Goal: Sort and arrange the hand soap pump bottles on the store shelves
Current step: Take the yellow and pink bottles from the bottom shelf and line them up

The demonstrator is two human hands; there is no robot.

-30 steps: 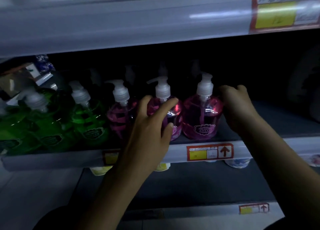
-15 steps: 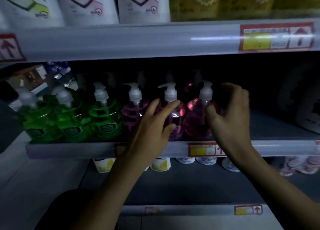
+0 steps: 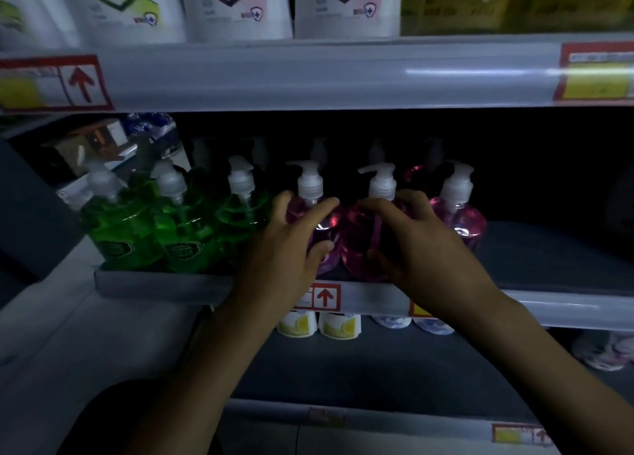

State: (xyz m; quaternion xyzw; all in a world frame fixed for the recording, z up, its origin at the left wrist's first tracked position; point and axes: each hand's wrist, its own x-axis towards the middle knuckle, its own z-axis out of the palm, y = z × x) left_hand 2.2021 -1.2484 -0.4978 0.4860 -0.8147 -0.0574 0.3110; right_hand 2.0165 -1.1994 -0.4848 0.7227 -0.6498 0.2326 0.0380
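A row of pump bottles stands on the middle shelf (image 3: pixel 566 303): three green ones (image 3: pixel 120 228) on the left, pink ones to their right. My left hand (image 3: pixel 291 245) curls round the first pink bottle (image 3: pixel 326 224), fingers over its shoulder and thumb on its front. My right hand (image 3: pixel 422 245) grips the second pink bottle (image 3: pixel 360 248) from the right side, fingers over its top. A third pink bottle (image 3: pixel 463 214) stands free just right of that hand. More pumps show dimly in the row behind.
White refill packs (image 3: pixel 240 4) and yellow ones (image 3: pixel 514 1) fill the shelf above. Small lemon-print tubs (image 3: pixel 319 324) and blue-print tubs (image 3: pixel 411 322) sit on the lower shelf. Boxes (image 3: pixel 89 145) lie at the back left. The middle shelf right of the pink bottles is bare and dark.
My right hand moved left from the rightmost pink bottle onto the middle pink one. The left hand settled on the first pink bottle. The view tilted upward, showing the upper shelf.
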